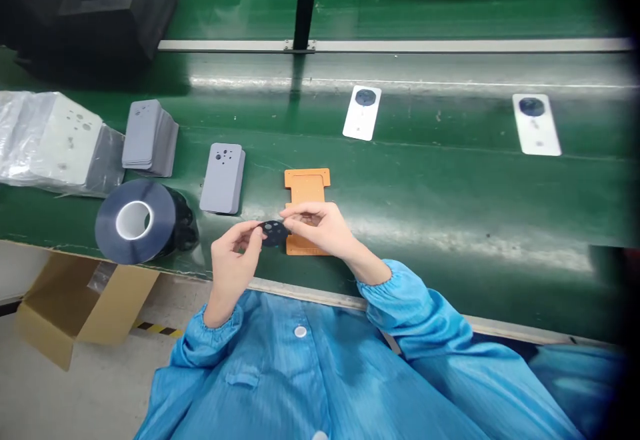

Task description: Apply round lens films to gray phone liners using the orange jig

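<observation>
Between my two hands is a thin dark round piece with several holes (274, 233), like a phone camera lens cover. My left hand (236, 257) pinches its left edge between thumb and fingers. At its right edge, my right hand (323, 227) closes thumb and forefinger on the rim. Under my right hand lies an orange fixture plate (306, 190) with a shallow recess, partly covered by the hand. Just left of it sits a short stack of grey phone-back panels with camera holes (223, 177).
A large roll of dark film (117, 221) stands near the bench's left front. Behind it are a taller grey panel stack (145, 135) and a plastic-wrapped stack (65, 140). Two white panels with dark discs (361, 123) (539, 135) lie rightward. An open carton (95, 307) is below.
</observation>
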Tool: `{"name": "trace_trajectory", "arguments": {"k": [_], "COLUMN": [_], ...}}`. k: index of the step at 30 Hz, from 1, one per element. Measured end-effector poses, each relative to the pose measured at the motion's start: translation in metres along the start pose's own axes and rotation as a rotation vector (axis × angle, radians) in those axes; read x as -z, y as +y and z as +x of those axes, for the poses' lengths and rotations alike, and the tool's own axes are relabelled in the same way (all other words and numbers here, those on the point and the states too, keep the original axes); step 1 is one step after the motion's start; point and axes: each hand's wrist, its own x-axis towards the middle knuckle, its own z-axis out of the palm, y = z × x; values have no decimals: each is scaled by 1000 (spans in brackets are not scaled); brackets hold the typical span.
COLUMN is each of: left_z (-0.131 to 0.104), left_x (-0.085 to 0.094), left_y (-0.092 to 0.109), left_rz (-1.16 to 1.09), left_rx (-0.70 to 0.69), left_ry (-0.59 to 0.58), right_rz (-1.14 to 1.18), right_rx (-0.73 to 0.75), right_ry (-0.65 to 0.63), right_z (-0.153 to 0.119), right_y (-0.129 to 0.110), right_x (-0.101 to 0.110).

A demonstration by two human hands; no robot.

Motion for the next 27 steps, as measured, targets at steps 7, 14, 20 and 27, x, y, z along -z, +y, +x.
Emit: {"name": "trace_trajectory", "arguments": {"k": [7, 14, 20, 27], "left_z": [26, 73, 114, 100], "left_x": [-53, -79, -90, -90], "left_y": [-18, -35, -57, -61], "left_rz": [-85, -33, 155, 78], "left_rx": [24, -117, -359, -290], "left_ry": [-200, -176, -227, -306], "right_rz": [-270, -443, -419, -427], "right_rx": [79, 163, 122, 65], "right_ry": [185, 372, 405, 421], "right_z": [-13, 10, 21, 17], "right_y": [-1, 5, 16, 22], "right_x": [45, 65, 72, 70]}}
